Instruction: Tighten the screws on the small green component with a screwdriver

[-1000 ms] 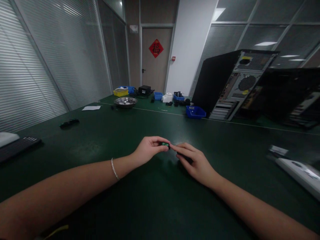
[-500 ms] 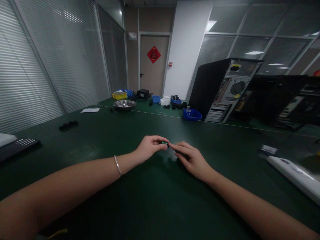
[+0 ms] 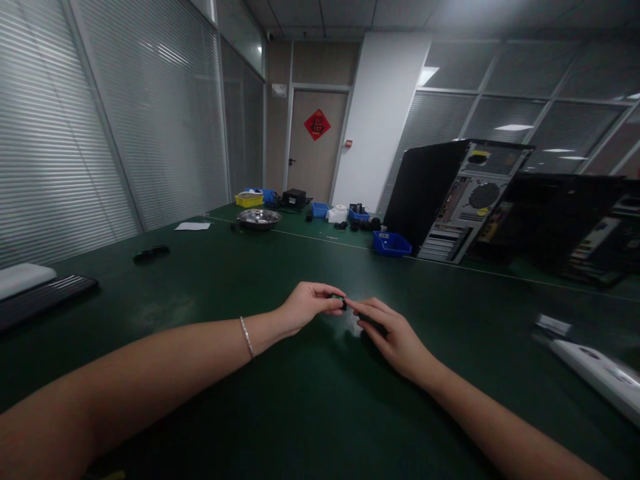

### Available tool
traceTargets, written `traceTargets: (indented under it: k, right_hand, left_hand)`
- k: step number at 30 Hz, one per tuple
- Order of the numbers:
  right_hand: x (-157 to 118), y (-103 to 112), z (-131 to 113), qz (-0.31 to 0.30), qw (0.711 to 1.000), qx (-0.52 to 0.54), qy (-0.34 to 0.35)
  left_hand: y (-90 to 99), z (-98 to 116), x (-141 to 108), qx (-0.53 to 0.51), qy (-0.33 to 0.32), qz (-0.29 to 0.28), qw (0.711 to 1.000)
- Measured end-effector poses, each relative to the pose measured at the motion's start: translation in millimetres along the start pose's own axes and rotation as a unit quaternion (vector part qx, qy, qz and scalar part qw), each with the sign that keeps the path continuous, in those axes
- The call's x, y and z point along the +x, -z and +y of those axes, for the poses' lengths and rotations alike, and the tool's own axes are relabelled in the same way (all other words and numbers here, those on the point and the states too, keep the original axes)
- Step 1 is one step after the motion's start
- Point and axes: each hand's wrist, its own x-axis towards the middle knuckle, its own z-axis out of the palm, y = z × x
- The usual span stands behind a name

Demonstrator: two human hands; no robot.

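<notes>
My left hand [image 3: 313,305] pinches a small green circuit board [image 3: 338,297] between thumb and fingers. A black part shows at the board's right end. Most of the board is hidden by the fingers. My right hand [image 3: 395,330] is just to the right, its index fingertip touching or almost touching that black end. Its thumb stays apart below the fingers, and the gap between is dark; I make out nothing held there. Both hands are just above the green tabletop [image 3: 280,413].
A black keyboard [image 3: 47,300] lies at the left, black glasses-like item [image 3: 151,253] beyond it. Farther back are a metal bowl [image 3: 259,219], a blue bin [image 3: 391,244] and a computer tower [image 3: 450,200]. A white device [image 3: 595,367] lies at the right.
The whole view has shifted, so everything appears lower and slightly farther right. The left hand keeps its pinch on the board, and the right fingertip stays at its end.
</notes>
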Motion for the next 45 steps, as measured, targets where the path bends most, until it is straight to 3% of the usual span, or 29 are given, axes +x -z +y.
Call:
traceTargets:
  k: [7,16,23,30,39,45]
  right_hand:
    - [1.4,-0.7,-3.0,-0.005,1.0,-0.027,-0.006]
    - [1.1,-3.9,0.9,0.009,1.0,-0.017,-0.007]
    - [1.3,-2.4,-1.9,-0.007,1.0,-0.026,-0.016]
    - [0.7,-2.8,-1.6,-0.004,1.0,-0.02,-0.016]
    - [1.3,-4.1,1.1,-0.011,1.0,-0.024,-0.016]
    - [0.9,-3.4,2.2,-0.016,0.999,-0.024,-0.019]
  left_hand:
    - [-0.9,2.6,-0.8,0.059,-0.032,0.002,0.998]
    - [-0.9,1.9,1.1,0.003,-0.001,0.013,1.0]
    - [-1.9,2.2,0.2,0.046,-0.031,0.013,0.998]
    - [-1.4,1.3,1.6,-0.008,0.005,0.008,1.0]
    - [-1.7,-3.4,3.3,0.014,-0.012,0.018,1.0]
    - [-2.0,3.6,0.7,0.011,0.023,-0.003,1.0]
